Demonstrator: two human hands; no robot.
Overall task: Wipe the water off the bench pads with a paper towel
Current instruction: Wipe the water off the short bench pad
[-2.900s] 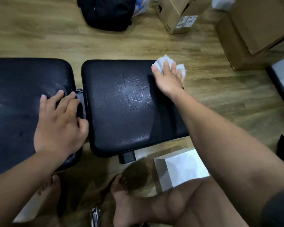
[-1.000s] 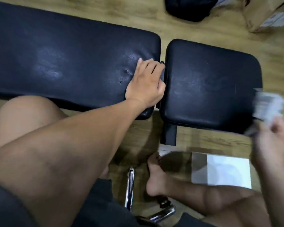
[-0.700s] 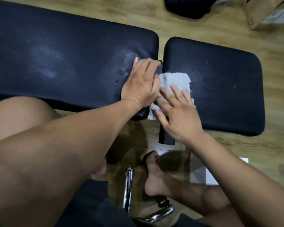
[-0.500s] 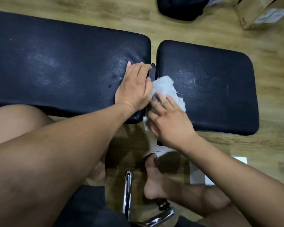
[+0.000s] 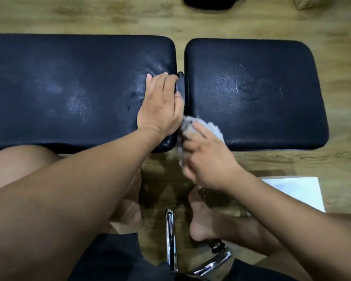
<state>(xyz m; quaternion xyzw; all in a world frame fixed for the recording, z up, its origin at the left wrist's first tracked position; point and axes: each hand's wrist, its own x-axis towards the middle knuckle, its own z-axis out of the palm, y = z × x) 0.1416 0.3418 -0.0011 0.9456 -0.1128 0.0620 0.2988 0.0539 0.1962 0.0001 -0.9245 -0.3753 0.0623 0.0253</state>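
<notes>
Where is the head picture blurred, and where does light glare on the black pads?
Head view: the crumpled white paper towel and the right hand are motion-blurred; pale sheen glares on the long black left pad and the shorter black right pad; edges bend.

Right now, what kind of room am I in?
Probably a home workout corner: a padded black weight bench stands on wood-look flooring, with a cardboard box and a dark bag lying nearby.
</notes>
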